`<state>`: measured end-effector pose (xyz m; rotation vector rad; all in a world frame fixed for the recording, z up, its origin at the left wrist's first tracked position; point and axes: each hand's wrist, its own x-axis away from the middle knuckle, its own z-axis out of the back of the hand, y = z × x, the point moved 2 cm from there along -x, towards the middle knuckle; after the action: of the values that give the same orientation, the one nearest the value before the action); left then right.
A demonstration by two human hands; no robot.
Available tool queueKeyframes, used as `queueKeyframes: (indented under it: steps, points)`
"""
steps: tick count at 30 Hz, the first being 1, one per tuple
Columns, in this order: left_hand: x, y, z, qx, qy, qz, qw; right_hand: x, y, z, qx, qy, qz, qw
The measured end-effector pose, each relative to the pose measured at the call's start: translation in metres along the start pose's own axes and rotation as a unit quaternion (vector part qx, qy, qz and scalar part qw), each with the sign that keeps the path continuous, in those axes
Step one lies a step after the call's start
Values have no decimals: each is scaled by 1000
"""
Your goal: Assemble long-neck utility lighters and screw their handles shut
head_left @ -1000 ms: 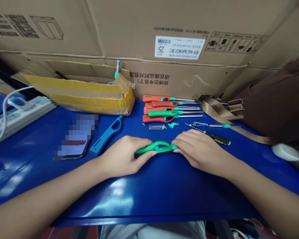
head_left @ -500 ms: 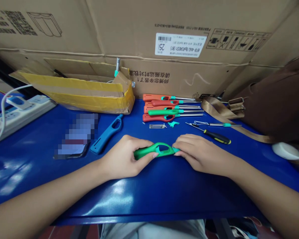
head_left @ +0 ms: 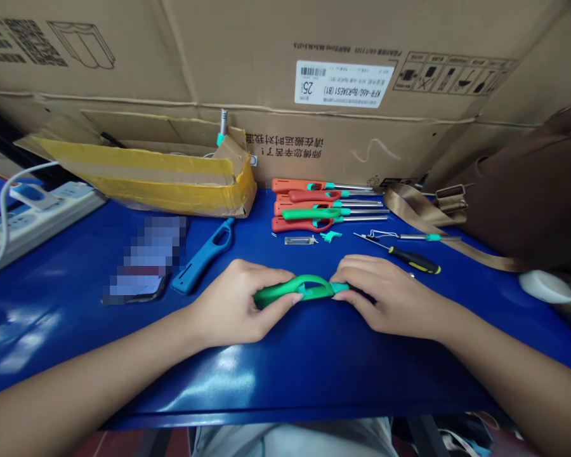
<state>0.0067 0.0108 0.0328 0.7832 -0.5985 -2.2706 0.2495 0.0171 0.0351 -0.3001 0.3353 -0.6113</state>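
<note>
Low over the blue table, a green long-nosed lighter (head_left: 280, 292) is held between both hands. My left hand (head_left: 245, 301) wraps round its handle end, thumb by the trigger opening. With thumb and fingers, my right hand (head_left: 375, 292) pinches the teal collar (head_left: 339, 288) at the other end; whatever lies under the palm is hidden. Beyond the hands lie a clear fuel tank (head_left: 299, 240), a teal trigger piece (head_left: 332, 237) and a metal lighter tube (head_left: 413, 237) with white wire. A black-and-yellow screwdriver (head_left: 415, 259) rests behind my right hand, and a blue lighter shell (head_left: 204, 257) behind my left.
Several assembled lighters (head_left: 309, 212) lie stacked against the cardboard. A taped cardboard box (head_left: 162, 181), a phone (head_left: 145, 260) and a power strip (head_left: 42, 206) are at left. On the right are a brown strap (head_left: 476, 252), a white mouse (head_left: 546, 287) and brown cloth (head_left: 514, 190).
My right fingers have shifted slightly along the teal collar, so a little more of it shows. Both hands keep their hold on the green lighter.
</note>
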Motion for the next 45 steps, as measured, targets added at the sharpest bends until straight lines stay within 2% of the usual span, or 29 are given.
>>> queueKeyframes:
  steps: [4,7,13,17,20,25,28,32,39,42,45]
  points:
    - [-1,-4,-3,57,-24,74,995,0,-1,1,37,16,22,999]
    - [-1,-3,-5,63,-28,82,994,1,-1,2,49,18,34,998]
    - [2,3,-4,-21,12,-33,999,2,-2,4,41,-8,35,998]
    - [5,1,-2,-99,56,-128,985,1,-3,2,32,-6,21,999]
    - [3,-1,3,-156,35,-154,975,0,-4,2,32,-9,-4,999]
    - [-6,-7,8,-165,-79,-56,981,-1,2,8,102,-6,-50,993]
    - [-7,-13,7,-162,-119,-5,979,0,11,15,185,0,-95,978]
    - [-7,-20,7,-188,-129,23,973,4,23,20,207,-20,-159,965]
    - [-5,-18,7,-199,-134,50,970,14,32,24,102,-78,-214,968]
    - [-4,-17,6,-203,-132,56,969,17,35,28,87,-51,-234,967]
    - [-4,-18,5,-196,-136,62,969,19,40,33,175,0,-283,943]
